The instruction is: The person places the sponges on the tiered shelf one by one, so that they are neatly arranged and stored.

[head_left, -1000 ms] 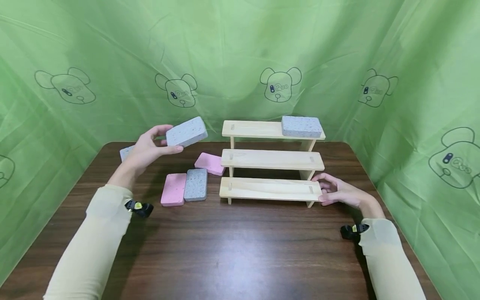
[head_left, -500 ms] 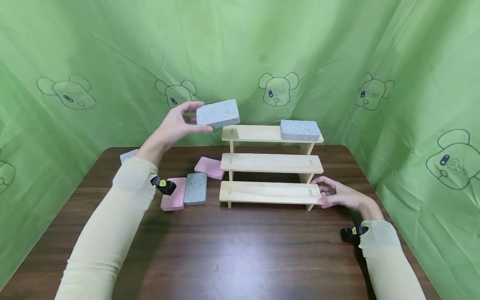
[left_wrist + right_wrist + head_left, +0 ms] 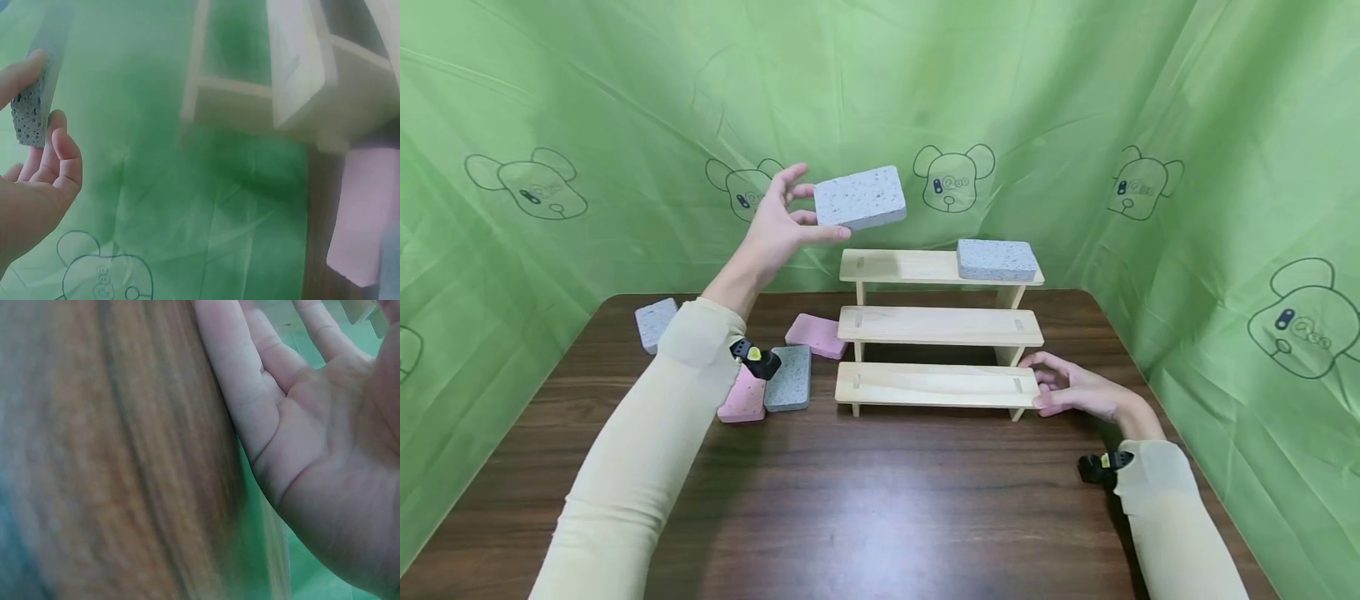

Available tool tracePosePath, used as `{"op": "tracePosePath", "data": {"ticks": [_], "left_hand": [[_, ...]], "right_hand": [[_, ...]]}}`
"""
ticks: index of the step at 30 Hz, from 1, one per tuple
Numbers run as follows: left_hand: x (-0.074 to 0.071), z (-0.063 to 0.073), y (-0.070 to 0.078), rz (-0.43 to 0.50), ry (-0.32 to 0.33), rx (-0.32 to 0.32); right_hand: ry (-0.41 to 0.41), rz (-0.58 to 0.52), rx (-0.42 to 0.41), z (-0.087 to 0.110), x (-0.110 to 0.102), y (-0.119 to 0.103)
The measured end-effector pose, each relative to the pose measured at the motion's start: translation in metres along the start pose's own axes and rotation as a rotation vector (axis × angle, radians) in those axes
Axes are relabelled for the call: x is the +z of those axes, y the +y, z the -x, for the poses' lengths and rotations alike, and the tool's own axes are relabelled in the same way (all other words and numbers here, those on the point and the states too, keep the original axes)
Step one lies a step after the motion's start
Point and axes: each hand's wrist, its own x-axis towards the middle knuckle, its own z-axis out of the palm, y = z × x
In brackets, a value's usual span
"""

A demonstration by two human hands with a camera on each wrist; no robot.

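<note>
My left hand holds a light blue-grey speckled sponge by its left end, thumb below and fingers behind. The sponge hangs in the air, slightly tilted, above the left part of a three-step wooden display stand. In the left wrist view the sponge is seen edge-on between thumb and fingers. At the stand's lower right end, my right hand grips the bottom step, thumb at the front corner and fingers behind. A second blue-grey sponge lies on the right of the top step.
Left of the stand on the dark wood table lie a pink sponge, a grey sponge and another pink sponge, partly behind my left wrist. Farther left lies a blue-grey sponge. Green cloth surrounds the table.
My left hand has carried the sponge up and to the right, from over the table's left side to above the stand's left part. The right hand stays at the stand.
</note>
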Motion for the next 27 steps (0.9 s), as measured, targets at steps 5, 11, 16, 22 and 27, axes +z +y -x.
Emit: {"op": "tracePosePath", "data": {"ticks": [5,11,16,22,27], "left_hand": [[0.009,-0.002,-0.007,0.003,-0.046,0.003],[0.017,-0.004,-0.020,-0.126,-0.121,-0.027],[0.024,-0.007,-0.030,-0.135,-0.148,-0.080],[0.034,-0.010,-0.032,-0.134,-0.181,-0.123],[0.041,-0.012,-0.031,-0.147,-0.170,-0.124]], "right_hand": [[0.003,0.004,0.006,0.000,0.000,-0.001],[-0.004,0.003,-0.001,-0.002,0.000,-0.001],[-0.008,-0.004,0.001,-0.003,0.000,0.001],[-0.006,-0.003,0.006,-0.002,0.002,0.001],[-0.004,-0.010,-0.002,-0.001,0.001,-0.001]]}}
